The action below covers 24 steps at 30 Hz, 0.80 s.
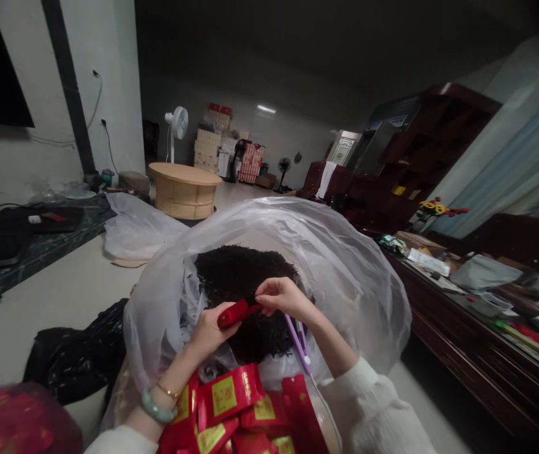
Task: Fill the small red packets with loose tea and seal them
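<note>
My left hand is closed round a small red pouch, held tilted above a dark heap of dried, leaf-like strands. At the pouch's far end, the fingers of my right hand are pinched together. Whether they grip the pouch's edge or some dark strands, I cannot make out. The heap lies in a large clear plastic bag spread wide around it. A purple clamp-like tool with a cord rests below my right forearm. Several red packets with yellow labels are piled nearest me.
At the lower left are a black plastic bag and a blurred bag of red items. A round wooden table and a white fan stand beyond. A cluttered dark wooden table runs along the right.
</note>
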Tool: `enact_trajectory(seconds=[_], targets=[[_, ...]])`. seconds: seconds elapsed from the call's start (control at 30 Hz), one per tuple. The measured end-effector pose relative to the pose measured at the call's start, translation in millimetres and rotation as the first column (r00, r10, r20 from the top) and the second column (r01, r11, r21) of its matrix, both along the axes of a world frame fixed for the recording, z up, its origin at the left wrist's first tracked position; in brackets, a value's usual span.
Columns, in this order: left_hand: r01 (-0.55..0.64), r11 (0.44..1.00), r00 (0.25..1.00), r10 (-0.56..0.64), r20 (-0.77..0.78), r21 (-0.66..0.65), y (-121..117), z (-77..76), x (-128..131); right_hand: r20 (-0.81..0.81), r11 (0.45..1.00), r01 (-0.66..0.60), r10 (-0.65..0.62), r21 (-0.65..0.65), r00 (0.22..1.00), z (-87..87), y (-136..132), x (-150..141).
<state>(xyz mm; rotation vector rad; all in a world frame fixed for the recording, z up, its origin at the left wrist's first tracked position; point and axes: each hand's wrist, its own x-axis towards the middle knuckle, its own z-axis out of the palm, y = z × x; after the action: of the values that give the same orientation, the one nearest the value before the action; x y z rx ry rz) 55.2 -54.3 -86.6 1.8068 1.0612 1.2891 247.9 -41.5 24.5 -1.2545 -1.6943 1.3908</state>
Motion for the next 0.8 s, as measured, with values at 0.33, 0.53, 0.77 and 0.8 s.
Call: enact_trajectory(seconds=[0.33,0.53,0.77,0.8], targets=[[-0.119,0.981,0.989,0.131,-0.071,0.151,-1.0,-2.5,-2.4,-0.073,0.9,0.305,-0.297,0.31,0.952,15.2,18.0,21.6],[-0.106,0.993,0.994,0.106,-0.02,-0.045,-5.1,2.5,1.6,0.23,0.674,-0.043,-0.19,0.738,0.954,7.5,-0.7,9.4],[0.028,0.976,0.995,-0.007,0.095,-0.216,-13.0,14.5,5.3,0.557,0.586,-0.401,-0.105,0.704,0.824,13.9,-7.1,-11.1],[0.053,0.968,0.992,-0.022,0.127,-0.246,-13.6,16.1,5.6,0.576,0.58,-0.419,-0.11,0.699,0.81,15.2,-6.0,-12.5]])
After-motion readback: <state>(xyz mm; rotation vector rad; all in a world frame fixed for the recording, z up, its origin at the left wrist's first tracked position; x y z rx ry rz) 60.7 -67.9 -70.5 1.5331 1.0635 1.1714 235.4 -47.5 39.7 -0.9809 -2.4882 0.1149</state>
